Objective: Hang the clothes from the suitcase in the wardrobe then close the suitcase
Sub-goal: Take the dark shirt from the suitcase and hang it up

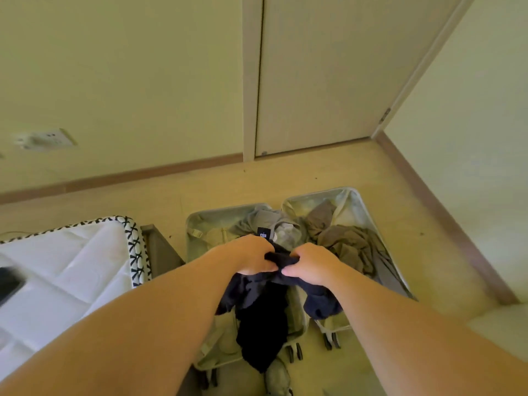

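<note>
We are early on: our left hand (254, 257) and right hand (308, 264) both grip a dark navy cloth garment (263, 315), lifted above the open pale hard-shell suitcase (197, 224) on the floor. Grey and brown clothes (345, 244) remain inside; the suitcase isn't yet closed.

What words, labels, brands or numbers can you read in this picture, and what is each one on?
No text can be read for certain.
Dark label beside the left hand, which grips the dark garment over the suitcase: a white mark, too small and blurred to read.
Wall socket: no legible marking.
</note>
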`<act>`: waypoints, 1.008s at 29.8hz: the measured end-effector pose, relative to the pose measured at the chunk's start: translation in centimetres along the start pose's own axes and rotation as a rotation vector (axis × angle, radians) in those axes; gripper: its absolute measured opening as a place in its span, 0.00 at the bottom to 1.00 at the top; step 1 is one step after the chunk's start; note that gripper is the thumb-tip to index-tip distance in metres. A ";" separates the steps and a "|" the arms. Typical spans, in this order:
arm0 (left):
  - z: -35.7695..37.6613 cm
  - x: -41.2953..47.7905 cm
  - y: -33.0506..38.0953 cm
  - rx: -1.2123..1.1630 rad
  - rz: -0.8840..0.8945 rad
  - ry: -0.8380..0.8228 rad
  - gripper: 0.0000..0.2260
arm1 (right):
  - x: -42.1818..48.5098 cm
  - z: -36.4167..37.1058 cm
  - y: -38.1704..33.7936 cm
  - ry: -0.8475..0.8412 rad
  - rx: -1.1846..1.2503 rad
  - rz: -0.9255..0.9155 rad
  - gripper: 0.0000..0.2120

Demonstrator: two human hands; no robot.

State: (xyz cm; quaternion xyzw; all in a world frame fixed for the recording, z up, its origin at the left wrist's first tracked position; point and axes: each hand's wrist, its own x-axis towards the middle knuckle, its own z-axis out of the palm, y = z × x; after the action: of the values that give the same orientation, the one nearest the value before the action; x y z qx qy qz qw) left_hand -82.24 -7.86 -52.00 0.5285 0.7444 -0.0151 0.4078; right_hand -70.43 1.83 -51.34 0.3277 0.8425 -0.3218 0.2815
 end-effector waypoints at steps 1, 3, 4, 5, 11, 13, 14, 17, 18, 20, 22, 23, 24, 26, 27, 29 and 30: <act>-0.5 -1.7 1.0 0.030 0.009 -0.007 0.11 | -2.1 -0.2 -0.5 0.017 0.014 0.008 0.15; -1.1 -4.4 2.6 0.064 0.014 -0.030 0.13 | -5.5 -0.2 -1.1 0.028 0.043 0.025 0.13; -1.4 -5.7 3.5 0.076 0.022 -0.029 0.14 | -7.4 -0.4 -1.3 0.034 0.056 0.028 0.12; -1.7 -6.9 4.5 0.080 0.035 -0.033 0.14 | -9.3 -0.5 -1.5 0.039 0.065 0.037 0.12; -1.7 -12.6 11.7 0.070 0.096 -0.123 0.10 | -19.5 0.2 0.3 0.097 0.195 0.101 0.11; -1.0 -14.0 14.2 0.082 0.091 -0.177 0.12 | -23.1 0.9 1.6 0.093 0.249 0.120 0.12; -0.3 -14.8 15.9 0.107 0.104 -0.203 0.13 | -25.1 1.4 2.5 0.093 0.262 0.137 0.13; 2.6 -17.6 21.7 0.192 0.128 -0.250 0.18 | -30.9 3.8 5.8 0.130 0.222 0.189 0.14; 3.8 -18.6 23.7 0.213 0.138 -0.248 0.18 | -33.0 4.7 7.0 0.141 0.217 0.206 0.13; 5.9 -20.4 26.9 0.246 0.152 -0.250 0.20 | -36.9 6.2 9.2 0.155 0.240 0.217 0.14; 7.2 -21.5 28.8 0.296 0.177 -0.230 0.20 | -39.5 7.1 10.7 0.139 0.282 0.236 0.19; 8.0 -22.4 30.1 0.310 0.178 -0.220 0.20 | -41.2 7.6 11.5 0.147 0.300 0.247 0.20; 9.0 -23.0 31.7 0.325 0.205 -0.219 0.20 | -43.3 8.2 12.7 0.165 0.333 0.251 0.20; 10.2 -23.9 33.9 0.323 0.246 -0.208 0.19 | -45.7 8.8 14.0 0.181 0.356 0.261 0.17; 11.3 -25.1 36.5 0.346 0.278 -0.209 0.17 | -48.3 9.4 15.3 0.221 0.368 0.278 0.14; 12.6 -26.4 39.6 0.358 0.344 -0.182 0.15 | -51.8 9.9 16.8 0.262 0.400 0.293 0.09; 13.1 -27.0 41.3 0.359 0.397 -0.165 0.14 | -53.4 10.1 17.7 0.303 0.411 0.311 0.09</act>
State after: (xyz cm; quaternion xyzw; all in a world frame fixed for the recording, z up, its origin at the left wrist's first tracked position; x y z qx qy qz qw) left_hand -38.57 -16.51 -27.09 0.7248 0.5758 -0.1096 0.3620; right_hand -21.31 -15.07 -27.44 0.5472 0.7318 -0.3860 0.1262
